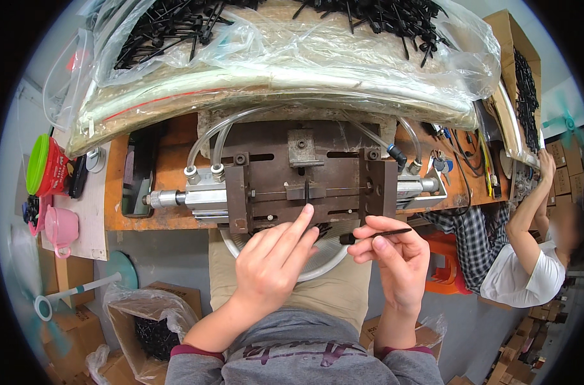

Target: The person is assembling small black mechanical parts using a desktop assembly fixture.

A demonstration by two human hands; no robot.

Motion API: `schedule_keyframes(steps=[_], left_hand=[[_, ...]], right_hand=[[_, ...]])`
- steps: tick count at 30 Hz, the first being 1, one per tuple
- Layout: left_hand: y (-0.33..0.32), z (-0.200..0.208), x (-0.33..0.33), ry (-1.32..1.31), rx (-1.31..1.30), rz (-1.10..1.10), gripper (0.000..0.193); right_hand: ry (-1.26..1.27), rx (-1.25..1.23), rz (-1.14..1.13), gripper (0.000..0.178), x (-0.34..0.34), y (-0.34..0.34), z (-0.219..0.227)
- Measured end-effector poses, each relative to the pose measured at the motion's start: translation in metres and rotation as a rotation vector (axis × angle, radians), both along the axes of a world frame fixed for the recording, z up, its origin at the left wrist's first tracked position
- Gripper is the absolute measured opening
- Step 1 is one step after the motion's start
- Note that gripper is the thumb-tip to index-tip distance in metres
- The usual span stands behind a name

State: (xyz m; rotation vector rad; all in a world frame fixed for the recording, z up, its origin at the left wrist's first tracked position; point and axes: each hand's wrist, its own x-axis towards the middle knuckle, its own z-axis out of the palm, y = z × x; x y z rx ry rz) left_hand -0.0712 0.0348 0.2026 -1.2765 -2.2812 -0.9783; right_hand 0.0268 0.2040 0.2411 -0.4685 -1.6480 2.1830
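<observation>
My left hand (266,263) reaches over the brown metal fixture with its fingers stretched out. Its index fingertip meets the lower end of a slim black piece (307,191) standing in the small central block of the fixture (276,208). Between thumb and fingers, my right hand (401,263) pinches a thin black plastic stem (362,238) with a thicker knob at its left end. More black bits (322,228) show just past the left hand's fingers; whether they touch that hand I cannot tell. A round white-rimmed basket (333,262) sits below, partly hidden by my hands.
Clear plastic sheeting (272,64) holding heaps of black stems (382,19) lies behind the fixture. Pneumatic cylinders (208,199) with clear hoses flank it. A pink cup (62,228) stands left. At right a co-worker (523,269) reaches into a carton. An open carton (150,327) is on the floor.
</observation>
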Motion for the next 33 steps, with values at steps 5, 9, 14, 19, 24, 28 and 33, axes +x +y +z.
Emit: schedule_keyframes(steps=[5,9,14,19,24,28,33], left_hand=[[0.005,0.003,-0.002,0.024,-0.116,0.047,0.033],[0.008,0.003,-0.008,0.025,-0.111,0.043,0.032],[0.008,0.005,-0.007,0.010,-0.109,0.050,0.031],[0.005,0.008,-0.012,-0.018,0.004,-0.024,0.031],[-0.004,0.025,0.007,-0.168,0.149,-0.344,0.033],[-0.012,0.021,0.009,-0.214,0.141,-0.410,0.034],[-0.013,0.031,0.010,-0.334,0.206,-0.453,0.032]], right_hand=[[-0.058,-0.001,0.028,0.023,0.003,0.000,0.005],[-0.068,-0.109,0.058,0.017,0.002,0.001,0.000],[-0.007,-0.281,0.105,0.011,0.005,0.007,-0.009],[-0.011,-0.357,0.092,0.008,0.002,0.004,-0.009],[-0.009,-0.417,0.157,0.006,-0.002,-0.002,-0.014],[-0.029,-0.328,0.165,0.010,-0.005,-0.012,-0.014],[-0.019,-0.193,0.125,0.020,-0.014,-0.004,-0.010]])
